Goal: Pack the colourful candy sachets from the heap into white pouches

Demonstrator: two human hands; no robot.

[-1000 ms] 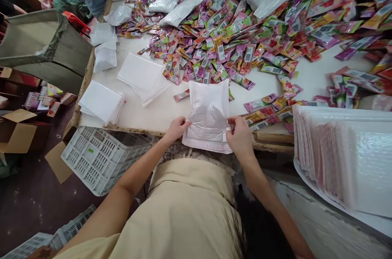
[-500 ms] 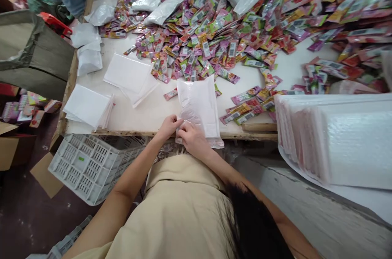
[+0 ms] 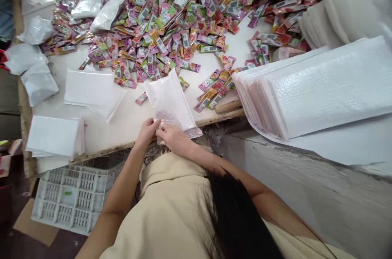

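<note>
A white bubble mailer (image 3: 171,97) lies at the table's front edge, its near end hanging slightly over. My left hand (image 3: 148,130) is closed, pinching the mailer's near left corner. Close beside it, my right hand (image 3: 173,136) is also closed on that near end, fingers bent inward. The fingertips of both hands almost meet, and what exactly lies between them is partly hidden. Just beyond the mailer spreads a large heap of small colourful sachets (image 3: 159,42). A few single sachets (image 3: 211,95) lie to its right.
Flat white mailers (image 3: 88,87) lie left on the table (image 3: 128,112), with another pile (image 3: 52,134) nearer the edge. Filled white packets (image 3: 39,83) line the left side. A thick mailer stack (image 3: 330,87) stands right. Below the edge is a grey plastic crate (image 3: 73,197).
The view has turned to the right, so the table and its contents appear shifted left and tilted. Both hands keep their pinch on the mailer's near end.
</note>
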